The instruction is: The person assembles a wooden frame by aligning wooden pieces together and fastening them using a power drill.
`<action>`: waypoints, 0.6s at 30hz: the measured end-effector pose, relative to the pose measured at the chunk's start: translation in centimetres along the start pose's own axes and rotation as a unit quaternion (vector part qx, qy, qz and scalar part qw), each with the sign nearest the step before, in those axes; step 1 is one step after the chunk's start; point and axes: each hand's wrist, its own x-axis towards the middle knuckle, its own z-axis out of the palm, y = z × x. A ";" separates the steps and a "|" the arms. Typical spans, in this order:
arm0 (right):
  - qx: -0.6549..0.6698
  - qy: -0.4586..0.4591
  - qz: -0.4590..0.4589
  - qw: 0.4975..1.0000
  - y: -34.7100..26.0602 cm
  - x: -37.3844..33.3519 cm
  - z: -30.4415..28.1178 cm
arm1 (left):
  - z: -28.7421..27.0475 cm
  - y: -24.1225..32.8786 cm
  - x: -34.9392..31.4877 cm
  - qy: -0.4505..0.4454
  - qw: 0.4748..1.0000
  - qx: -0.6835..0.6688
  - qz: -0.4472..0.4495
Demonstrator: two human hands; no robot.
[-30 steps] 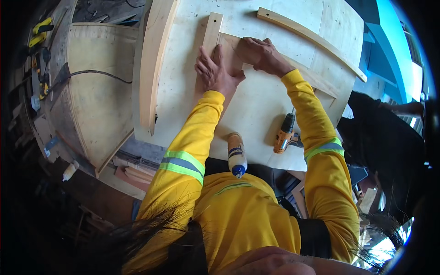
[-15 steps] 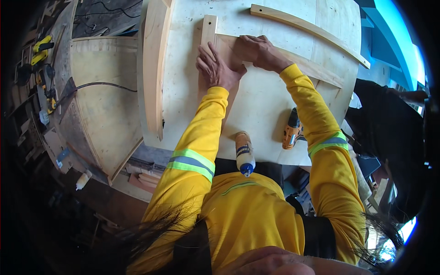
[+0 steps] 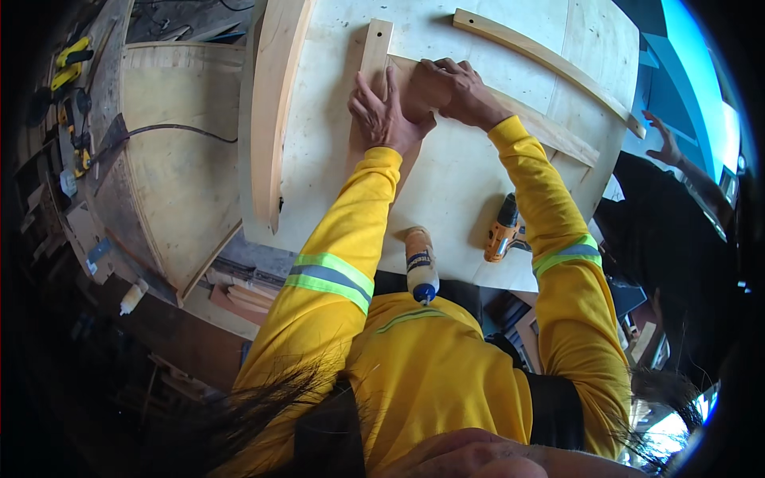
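Note:
My left hand [image 3: 386,115] lies over a light wooden strip [image 3: 375,52] with a hole near its far end; its fingers are spread and its thumb points right. The fingers of my right hand [image 3: 462,92] curl over the left part of a wooden rail [image 3: 546,131], which meets the strip at a corner. Shadow darkens the wood between my hands, so the joint is partly hidden. Closer to my body, a glue bottle [image 3: 420,259] with a blue cap lies on the worktable [image 3: 327,171]. An orange and black cordless drill [image 3: 502,229] rests right of it.
A long curved wooden bar [image 3: 550,64] lies at the far right of the table. Thick timber [image 3: 275,119] runs along its left side. Yellow power tools [image 3: 72,64] and another bottle [image 3: 134,296] are further left. At the right, a person in dark clothing [image 3: 661,239] stands close.
My view has shifted slightly. My left index finger now stands more upright and apart from the others. The other person's raised hand has come into view at the right. My right hand keeps its grip.

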 end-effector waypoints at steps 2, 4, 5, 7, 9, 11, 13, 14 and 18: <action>-0.002 0.001 -0.005 1.000 -0.2 0.0 -0.2 | 0.0 -0.1 0.0 0.002 1.000 -0.003 -0.001; 0.004 -0.008 0.002 1.000 -0.4 0.1 -0.3 | 0.1 -0.5 -0.1 0.013 1.000 -0.013 0.011; 0.007 -0.012 0.005 1.000 -0.6 0.2 -0.3 | -0.1 -0.5 -0.2 0.018 1.000 -0.017 0.017; -0.009 -0.014 0.000 1.000 -0.6 0.4 -0.4 | -0.2 -0.4 -0.1 0.015 0.999 -0.030 0.007; -0.035 -0.007 -0.003 0.999 -0.7 0.6 -0.3 | -0.4 -0.3 -0.1 0.009 0.999 -0.051 0.003; -0.023 -0.008 -0.010 1.000 -0.5 0.7 -0.2 | -0.2 -0.2 0.0 0.008 0.999 -0.049 -0.001; 0.006 -0.003 -0.016 1.000 -0.2 0.6 -0.4 | -0.1 -0.2 0.2 0.002 0.999 -0.040 0.002; 0.002 -0.004 -0.018 1.000 0.0 0.4 -0.7 | -0.1 -0.2 0.3 0.005 0.999 -0.043 0.000; -0.014 0.007 0.006 1.000 0.9 -0.6 -1.7 | 0.5 -0.6 0.1 0.055 0.997 -0.041 0.023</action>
